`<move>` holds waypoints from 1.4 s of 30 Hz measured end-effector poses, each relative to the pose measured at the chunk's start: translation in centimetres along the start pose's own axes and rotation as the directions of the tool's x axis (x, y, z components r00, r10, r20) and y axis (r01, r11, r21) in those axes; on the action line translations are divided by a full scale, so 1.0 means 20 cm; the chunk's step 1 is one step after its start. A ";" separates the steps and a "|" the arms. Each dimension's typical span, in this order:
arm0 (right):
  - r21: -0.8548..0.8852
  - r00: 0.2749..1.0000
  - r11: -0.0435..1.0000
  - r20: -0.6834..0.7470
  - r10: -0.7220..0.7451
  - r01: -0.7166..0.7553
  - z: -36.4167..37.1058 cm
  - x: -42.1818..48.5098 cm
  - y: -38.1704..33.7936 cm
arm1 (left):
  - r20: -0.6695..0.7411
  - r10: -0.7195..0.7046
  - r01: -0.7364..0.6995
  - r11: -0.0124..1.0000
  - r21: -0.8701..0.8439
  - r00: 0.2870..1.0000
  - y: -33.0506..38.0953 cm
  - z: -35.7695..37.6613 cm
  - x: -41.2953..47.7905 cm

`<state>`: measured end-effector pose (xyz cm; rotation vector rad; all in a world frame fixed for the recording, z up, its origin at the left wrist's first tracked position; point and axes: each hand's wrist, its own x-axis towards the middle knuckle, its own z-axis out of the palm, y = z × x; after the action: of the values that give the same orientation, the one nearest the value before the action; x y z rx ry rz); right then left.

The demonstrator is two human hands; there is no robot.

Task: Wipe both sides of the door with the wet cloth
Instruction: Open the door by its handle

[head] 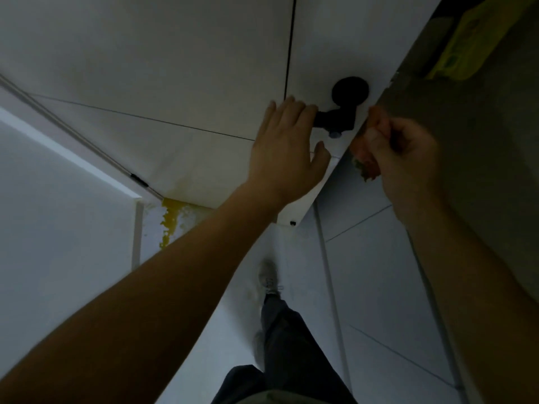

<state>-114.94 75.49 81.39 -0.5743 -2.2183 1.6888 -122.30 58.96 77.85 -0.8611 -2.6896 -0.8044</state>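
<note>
A white door (180, 83) with thin dark panel lines fills the upper part of the head view, with its free edge running down to the right. A black lever handle (338, 118) with a round rose sits near that edge. My left hand (287, 150) wraps its fingers over the end of the handle, thumb below it. My right hand (405, 158) is at the door's edge, closed on a crumpled reddish-orange cloth (366, 167) with a green patch. The door's other side is hidden.
Pale floor tiles (379, 272) lie below, with my dark trouser leg and light shoe (269, 281) on them. A yellow stain (170, 220) marks the bottom of the door frame at the left. A yellow-green object (463, 45) is at the top right, behind the door edge.
</note>
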 end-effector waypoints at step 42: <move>0.128 0.548 0.937 0.782 -0.297 0.324 0.43 -1.74 -0.19 | -0.222 -0.544 0.582 0.791 0.188 0.810 0.22 -0.99 -2.26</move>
<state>-88.87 50.51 83.05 0.7345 -2.6640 1.9165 -82.68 29.36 80.58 0.0900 -2.8365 -0.5751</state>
